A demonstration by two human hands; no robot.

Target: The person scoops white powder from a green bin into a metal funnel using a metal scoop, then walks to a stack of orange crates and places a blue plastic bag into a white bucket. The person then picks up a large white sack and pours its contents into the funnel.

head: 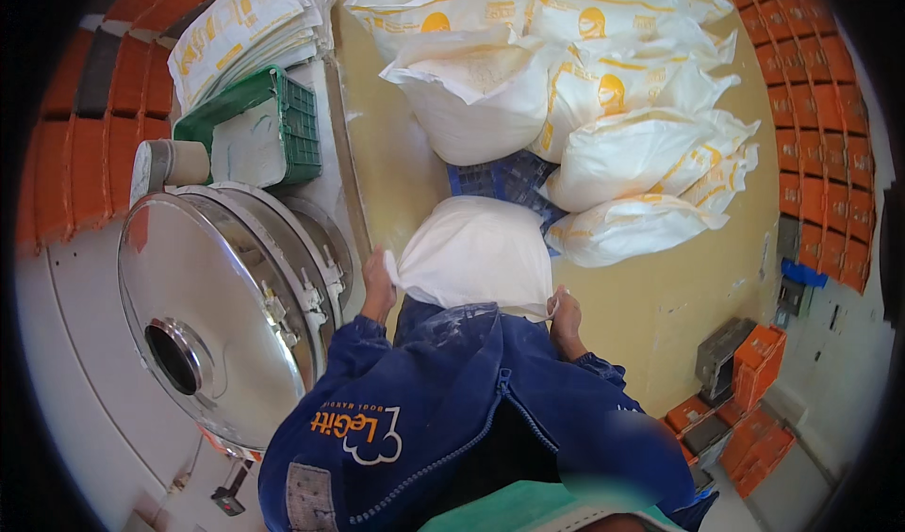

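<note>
A full white sack [477, 253] stands against the front of my body. My left hand [378, 284] grips its left corner, and my right hand [564, 313] grips the right corner near my waist. Just beyond it, an open white sack [481, 111] filled with pale material stands on a blue plastic pallet [488, 182]. To its right and behind, several white sacks [629, 154] with yellow printing lean together. The upper edge of the held sack is partly hidden against my blue jacket.
At left stand a round steel sifter [219, 306], a green crate [300, 133] holding pale powder, a scoop-like container [185, 162] and stacked flat sacks [240, 30]. Orange crates [813, 108] are stacked along the right wall; more crates [760, 369] stand at lower right.
</note>
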